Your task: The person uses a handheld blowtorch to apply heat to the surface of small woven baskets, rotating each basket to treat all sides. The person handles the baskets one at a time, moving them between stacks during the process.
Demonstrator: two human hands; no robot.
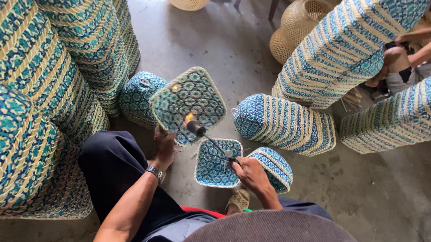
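The left hand (164,145) grips the lower edge of a square blue-and-cream woven basket tray (188,103), held upright with its patterned face turned toward the camera. The right hand's fingers (245,165) are clenched around a slim metal torch (209,138), whose long axis runs up-left, flame at the tip touching the tray. One more tray (217,163) lies flat on the concrete floor (374,190) beneath. Five long stacks of like baskets (35,71) surround them.
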